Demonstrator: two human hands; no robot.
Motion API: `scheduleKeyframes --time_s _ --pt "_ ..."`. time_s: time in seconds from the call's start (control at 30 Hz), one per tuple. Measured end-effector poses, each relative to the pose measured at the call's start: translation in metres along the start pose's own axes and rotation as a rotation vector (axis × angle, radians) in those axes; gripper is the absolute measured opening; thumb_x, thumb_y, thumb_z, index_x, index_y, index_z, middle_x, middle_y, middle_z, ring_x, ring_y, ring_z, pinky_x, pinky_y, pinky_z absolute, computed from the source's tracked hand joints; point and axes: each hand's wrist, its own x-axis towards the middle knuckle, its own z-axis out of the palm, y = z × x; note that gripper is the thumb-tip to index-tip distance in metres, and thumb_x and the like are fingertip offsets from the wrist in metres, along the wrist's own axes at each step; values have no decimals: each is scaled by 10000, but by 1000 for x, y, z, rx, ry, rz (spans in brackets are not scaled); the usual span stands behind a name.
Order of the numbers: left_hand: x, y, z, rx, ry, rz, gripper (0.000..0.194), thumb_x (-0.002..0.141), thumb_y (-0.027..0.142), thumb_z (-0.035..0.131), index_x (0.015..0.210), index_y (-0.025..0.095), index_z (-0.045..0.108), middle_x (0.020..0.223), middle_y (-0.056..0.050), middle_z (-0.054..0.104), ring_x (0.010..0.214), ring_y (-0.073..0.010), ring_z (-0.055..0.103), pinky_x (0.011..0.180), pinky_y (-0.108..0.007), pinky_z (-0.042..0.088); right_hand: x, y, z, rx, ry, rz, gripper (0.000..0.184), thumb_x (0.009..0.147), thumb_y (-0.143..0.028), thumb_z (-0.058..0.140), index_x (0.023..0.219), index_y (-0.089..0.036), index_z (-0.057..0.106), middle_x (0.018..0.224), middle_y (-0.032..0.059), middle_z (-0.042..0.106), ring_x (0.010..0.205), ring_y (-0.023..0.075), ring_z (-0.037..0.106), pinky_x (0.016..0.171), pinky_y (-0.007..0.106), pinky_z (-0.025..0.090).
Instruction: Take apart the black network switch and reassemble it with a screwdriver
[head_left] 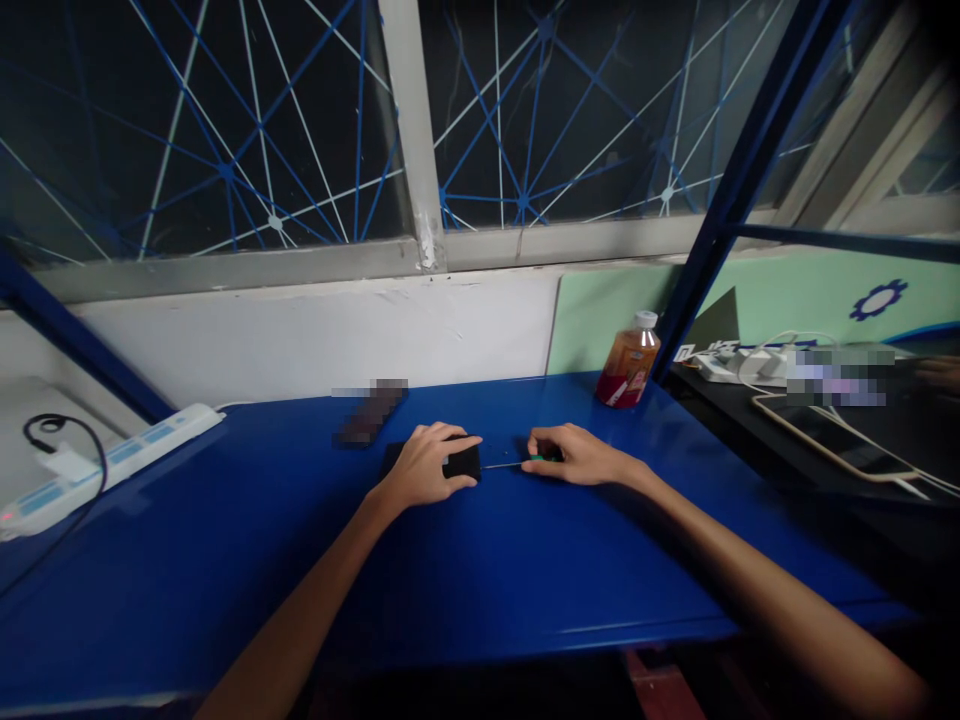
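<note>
My left hand [426,465] is wrapped over a flat black box-like object [466,461] lying on the blue table [450,570], its thumb and fingers pressing the long sides. Part of the black object is hidden under the palm. From the right, my right hand [581,457] pinches the green handle of a thin-shafted screwdriver [501,466]. The shaft lies roughly level and reaches the near right end of the black object. Whether the tip sits inside it or only touches it, I cannot tell. A few tiny specks lie on the table just beyond the shaft.
Behind my left hand lies a dark, blurred-out oblong object [369,415]. A drink bottle [631,362] stands at the back right by a blue frame post [701,240]. At left is a white power strip [142,455] with a black cable. A phone [832,437] and cords occupy the right-hand desk.
</note>
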Motion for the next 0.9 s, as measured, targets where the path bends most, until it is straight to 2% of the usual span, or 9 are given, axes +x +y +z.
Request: scheduleKeyframes --time_s 0.13,0.3,0.47,0.57,0.73,0.9 --pt "0 -1 1 -22 10 -6 594 791 494 640 1333 314 477 1287 -75 566 1160 -291 496 921 -454 366 0 4 -3 -16 -9 -17 329 910 -448 461 869 -178 645 665 7 609 555 115 479 549 252 292" --pt "-1 -1 2 -57 35 -3 636 785 497 642 1359 308 443 1290 -77 571 1167 -306 492 920 -470 368 0 10 -2 -50 3 -33 358 814 -518 591 785 -168 660 731 26 632 607 125 496 557 253 293" --pt "-1 -2 4 -54 46 5 614 797 491 630 1353 307 446 1296 -71 570 1174 -301 491 932 -471 360 0 4 0 -11 -19 0 336 739 -499 678 774 -182 570 620 -31 551 540 103 444 519 236 268" --pt "-1 -2 4 -51 48 8 617 794 489 632 1353 307 445 1298 -65 570 1173 -304 493 930 -469 362 -1 -1 0 -20 -10 -3 304 771 -474 650 805 -183 569 618 -30 551 531 104 449 515 237 271" --pt "-1 -1 3 -48 38 5 622 796 491 636 1355 303 441 1309 -63 565 1179 -301 491 937 -460 362 -1 0 -4 -49 -4 -18 344 908 -446 464 822 -171 652 683 21 628 581 127 504 567 260 309" --pt "-1 1 1 -45 36 -1 624 793 465 652 1354 289 442 1306 -65 568 1177 -286 492 945 -446 357 -1 4 -5 -97 37 -40 345 816 -493 597 743 -160 652 784 41 634 637 134 513 572 256 305"
